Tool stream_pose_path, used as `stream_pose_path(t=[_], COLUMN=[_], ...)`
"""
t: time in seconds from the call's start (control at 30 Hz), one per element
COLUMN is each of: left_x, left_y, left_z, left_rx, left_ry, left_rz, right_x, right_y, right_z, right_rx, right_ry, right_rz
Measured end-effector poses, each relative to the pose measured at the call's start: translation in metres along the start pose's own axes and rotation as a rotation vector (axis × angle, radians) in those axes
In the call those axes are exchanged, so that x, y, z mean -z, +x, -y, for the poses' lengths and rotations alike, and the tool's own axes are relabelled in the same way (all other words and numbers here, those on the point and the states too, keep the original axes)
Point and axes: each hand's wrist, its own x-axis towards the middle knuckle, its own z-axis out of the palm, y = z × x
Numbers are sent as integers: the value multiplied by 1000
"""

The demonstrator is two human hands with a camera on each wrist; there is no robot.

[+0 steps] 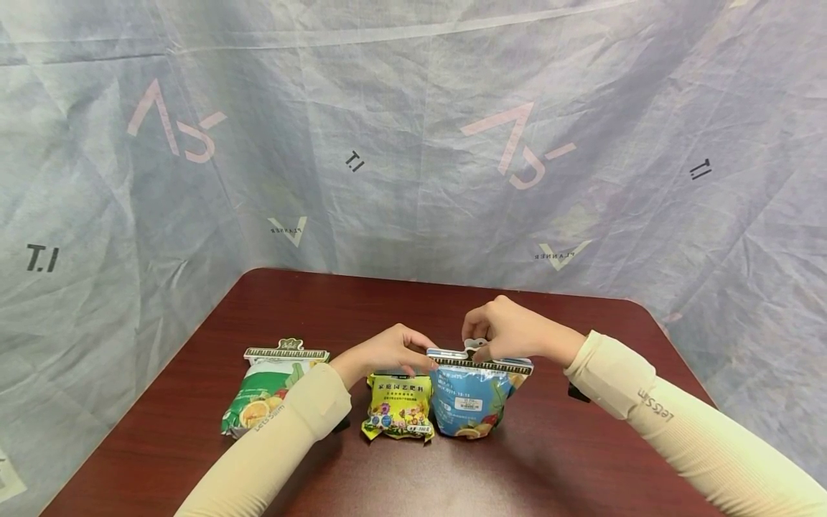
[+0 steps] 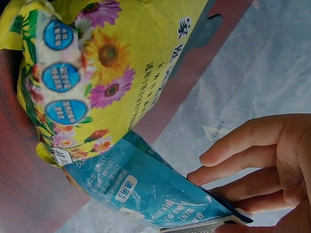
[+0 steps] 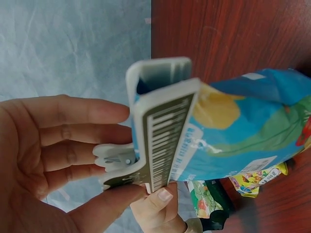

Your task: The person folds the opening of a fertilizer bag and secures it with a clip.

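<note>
A blue fertilizer bag (image 1: 461,403) stands upright on the table, with a long clip (image 1: 510,367) with a piano-key pattern across its top edge. My right hand (image 1: 517,332) pinches the clip's handle from above, thumb in front and fingers behind. In the right wrist view, the clip's jaws lie over the bag's top and the two handle plates (image 3: 116,158) stand apart. At the other end, my left hand (image 1: 393,350) holds the bag's top left corner by the clip's end; its thumb tip is partly hidden in the left wrist view.
Left of the blue bag stands a yellow flower-printed bag (image 1: 399,403), its top partly behind my left hand. Farther left a green and white bag (image 1: 261,391) carries a similar clip (image 1: 287,353). The dark red table (image 1: 413,481) meets a grey cloth (image 1: 413,215) behind.
</note>
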Motion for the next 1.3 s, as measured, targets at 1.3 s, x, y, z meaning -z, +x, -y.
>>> stream_pose_path(t=[1.3], left_x=[1], left_y=[0], left_z=[1], left_rx=[1], left_ry=[24], left_rz=[5], right_x=[-5], right_y=[-48], right_z=[-29], right_rx=[-97], right_ry=[103], right_rz=[-170])
